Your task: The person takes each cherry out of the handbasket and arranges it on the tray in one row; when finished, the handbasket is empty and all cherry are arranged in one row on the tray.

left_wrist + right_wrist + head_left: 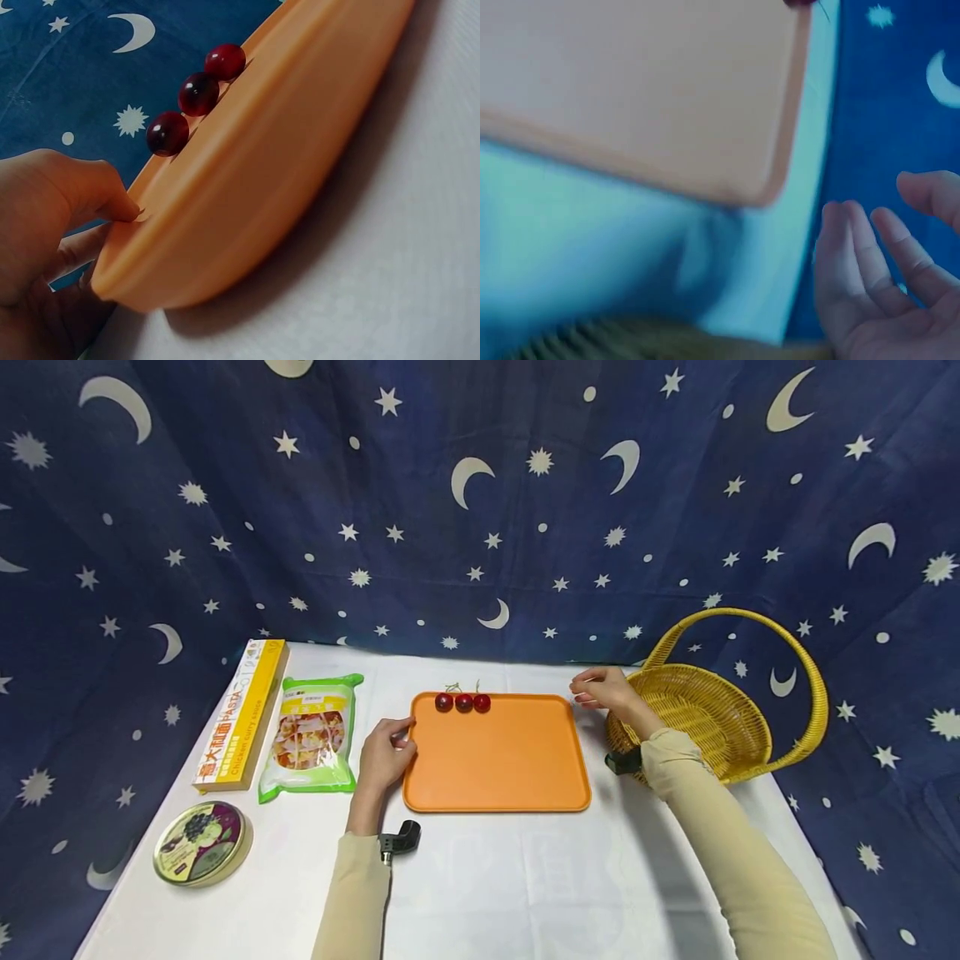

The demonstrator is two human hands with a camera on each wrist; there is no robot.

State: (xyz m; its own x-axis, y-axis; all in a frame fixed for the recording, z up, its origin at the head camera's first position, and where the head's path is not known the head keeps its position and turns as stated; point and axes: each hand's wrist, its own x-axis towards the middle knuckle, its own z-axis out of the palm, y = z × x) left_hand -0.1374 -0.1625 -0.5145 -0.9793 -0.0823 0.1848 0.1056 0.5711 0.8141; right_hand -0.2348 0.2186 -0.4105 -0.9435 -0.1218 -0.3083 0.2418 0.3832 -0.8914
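Note:
An orange tray [497,762] lies in the middle of the table, with three dark red cherries [464,702] in a row along its far edge, stems pointing back. My left hand [384,763] pinches the tray's left rim; in the left wrist view the thumb [112,199] presses inside the rim and the other fingers are partly hidden below. Off the tray's far right corner, my right hand [606,688] hovers with nothing in it. Its fingers [915,259] look loosely extended in the right wrist view, apart from the tray.
A yellow wicker basket [738,714] with a tall handle stands at the right, partly behind my right forearm. On the left lie a pasta box [243,714], a green-edged food packet [311,739] and a round tin [201,845]. A starry blue cloth [517,560] hangs behind the table.

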